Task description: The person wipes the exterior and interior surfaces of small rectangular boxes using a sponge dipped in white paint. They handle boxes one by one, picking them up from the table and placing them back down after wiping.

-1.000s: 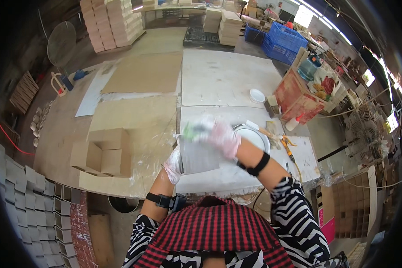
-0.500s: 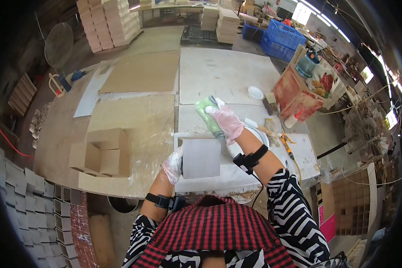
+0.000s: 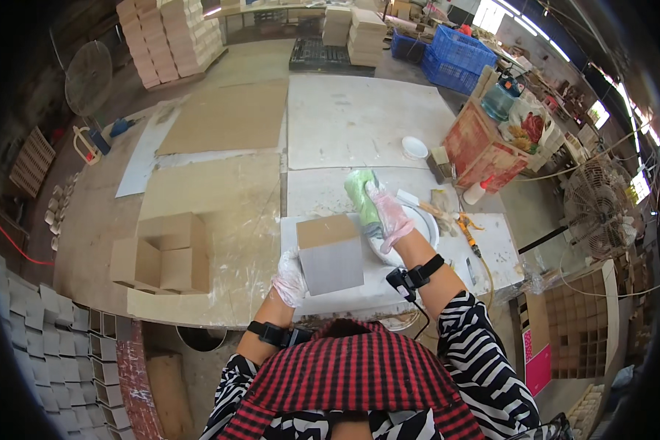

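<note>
Right grip [image 3: 391, 218] clasping green wad [image 3: 361, 192]; left grip [image 3: 290, 280] touching box [image 3: 332, 264], closure unclear; box looking light, stiff, suiting side holds.

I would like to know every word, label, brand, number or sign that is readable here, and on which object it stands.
No text is readable.
Pink panel, lower right: any marks are too small to read.
White bottle with red top: no legible label.
Box beside the left hand: no lettering on its visible faces.
</note>
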Available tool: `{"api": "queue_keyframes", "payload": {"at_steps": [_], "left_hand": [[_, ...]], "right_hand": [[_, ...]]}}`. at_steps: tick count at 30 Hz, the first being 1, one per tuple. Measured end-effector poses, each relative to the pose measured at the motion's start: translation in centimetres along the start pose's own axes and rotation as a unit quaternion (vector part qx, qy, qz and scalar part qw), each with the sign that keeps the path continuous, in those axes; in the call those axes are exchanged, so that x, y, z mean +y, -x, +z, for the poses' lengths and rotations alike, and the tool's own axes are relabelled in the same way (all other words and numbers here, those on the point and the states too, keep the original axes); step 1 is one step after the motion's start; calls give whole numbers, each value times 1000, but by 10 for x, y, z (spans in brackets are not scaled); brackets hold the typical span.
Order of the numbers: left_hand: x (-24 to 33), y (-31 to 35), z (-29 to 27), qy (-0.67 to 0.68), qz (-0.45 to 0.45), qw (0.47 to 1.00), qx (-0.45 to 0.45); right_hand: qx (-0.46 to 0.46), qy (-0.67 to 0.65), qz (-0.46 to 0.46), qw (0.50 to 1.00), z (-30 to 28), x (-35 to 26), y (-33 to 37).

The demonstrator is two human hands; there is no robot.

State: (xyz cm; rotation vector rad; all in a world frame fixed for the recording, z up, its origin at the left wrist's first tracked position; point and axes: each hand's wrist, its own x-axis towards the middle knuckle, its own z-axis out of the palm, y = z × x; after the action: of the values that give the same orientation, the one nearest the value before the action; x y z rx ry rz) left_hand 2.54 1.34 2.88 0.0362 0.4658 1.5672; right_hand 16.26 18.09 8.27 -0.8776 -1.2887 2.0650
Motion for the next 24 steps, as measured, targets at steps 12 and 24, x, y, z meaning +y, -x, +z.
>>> {"api": "queue_keyframes", "payload": {"at_steps": [12, 24], "left_hand": [[-1, -4, 9, 13, -1, 999, -35], [10, -32, -12, -3, 150, 987, -56]], "right_hand": [[33, 200, -57, 978, 20, -13, 31], [-26, 653, -196, 731, 81, -4, 76]]}}
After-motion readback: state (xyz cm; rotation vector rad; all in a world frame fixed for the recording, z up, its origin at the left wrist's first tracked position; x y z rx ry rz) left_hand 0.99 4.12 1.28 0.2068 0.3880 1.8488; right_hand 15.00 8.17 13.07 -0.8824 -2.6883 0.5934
